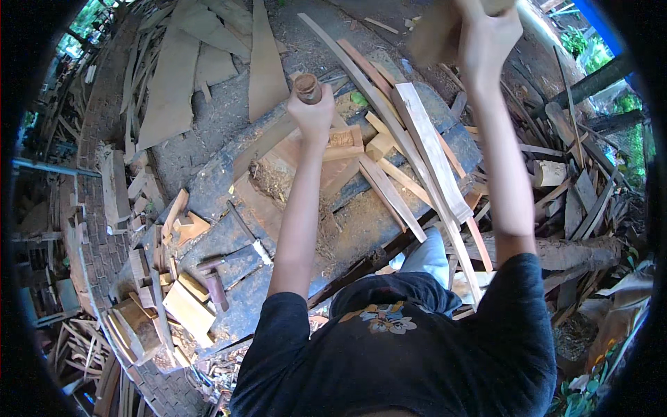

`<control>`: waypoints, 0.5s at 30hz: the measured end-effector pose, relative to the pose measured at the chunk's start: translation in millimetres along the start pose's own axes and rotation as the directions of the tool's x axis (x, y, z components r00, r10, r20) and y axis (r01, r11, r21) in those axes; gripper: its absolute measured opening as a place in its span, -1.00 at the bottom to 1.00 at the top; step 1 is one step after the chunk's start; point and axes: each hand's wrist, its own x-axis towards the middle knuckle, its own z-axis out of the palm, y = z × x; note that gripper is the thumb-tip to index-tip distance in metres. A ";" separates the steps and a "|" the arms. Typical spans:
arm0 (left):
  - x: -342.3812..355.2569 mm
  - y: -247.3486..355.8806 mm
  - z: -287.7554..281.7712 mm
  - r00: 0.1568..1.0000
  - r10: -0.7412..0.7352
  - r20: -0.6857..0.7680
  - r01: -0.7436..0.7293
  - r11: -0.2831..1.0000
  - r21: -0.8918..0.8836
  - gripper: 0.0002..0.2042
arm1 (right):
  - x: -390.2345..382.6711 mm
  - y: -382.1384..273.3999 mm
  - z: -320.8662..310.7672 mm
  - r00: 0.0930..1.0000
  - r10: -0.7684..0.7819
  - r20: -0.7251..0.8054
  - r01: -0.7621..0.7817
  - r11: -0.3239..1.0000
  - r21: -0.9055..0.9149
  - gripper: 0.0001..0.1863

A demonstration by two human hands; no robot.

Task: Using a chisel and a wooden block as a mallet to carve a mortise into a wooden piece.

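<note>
I'm in a rough woodworking shop, partly open to greenery (633,132). Shavings (274,179) litter my tabletop (368,226), among boards (432,153) and offcuts (191,309).

A dark worktable (244,297) carries a brown board (257,208), planks (432,153), tools (217,290) and shavings (332,240).

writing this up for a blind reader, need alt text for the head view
A person's left hand grips a round wooden handle beside a carved wooden block on a dusty worktable, while the right hand, near the top edge, holds a blurred brown object. Long planks lie to the right.
</note>
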 end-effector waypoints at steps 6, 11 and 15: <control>-3.1 -0.9 -2.8 0.998 0.042 -0.042 -0.043 0.999 -0.017 -0.91 | -18.3 88.3 -22.9 0.553 -0.251 0.794 0.831 0.234 -0.505 -0.52; -4.7 5.9 7.0 0.999 0.038 -0.007 -0.038 0.999 0.012 -0.91 | -2.4 40.5 1.6 0.867 -0.409 0.286 0.491 0.800 -0.344 -0.63; -1.9 16.2 7.8 0.997 0.070 0.022 -0.070 0.997 -0.014 -0.92 | -24.8 89.8 -10.4 0.824 -0.501 0.265 0.565 0.753 -0.336 -0.55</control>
